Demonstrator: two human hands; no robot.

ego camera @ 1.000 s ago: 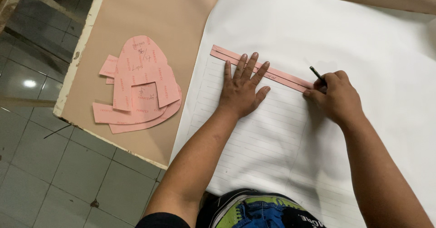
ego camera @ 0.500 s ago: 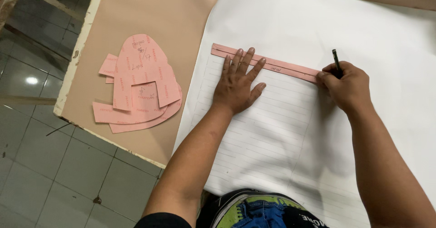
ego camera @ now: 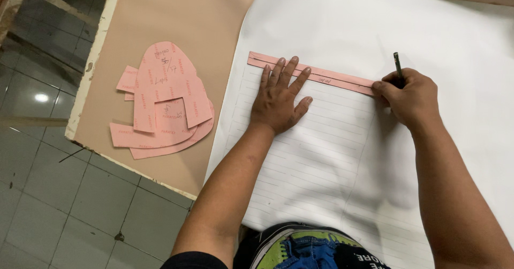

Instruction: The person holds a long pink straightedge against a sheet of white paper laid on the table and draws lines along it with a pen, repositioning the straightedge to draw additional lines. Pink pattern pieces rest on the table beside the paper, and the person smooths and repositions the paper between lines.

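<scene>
Pressing flat with spread fingers, the left hand holds the pink strip template on white lined sheet. The right hand pinches a pencil at the strip's right end. Pink cut-out patterns lie left of the left hand.

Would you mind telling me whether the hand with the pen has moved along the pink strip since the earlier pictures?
Yes. The right hand with the pen has slid rightward along the pink strip, reaching its right end, farther from the left hand pressing it.
</scene>
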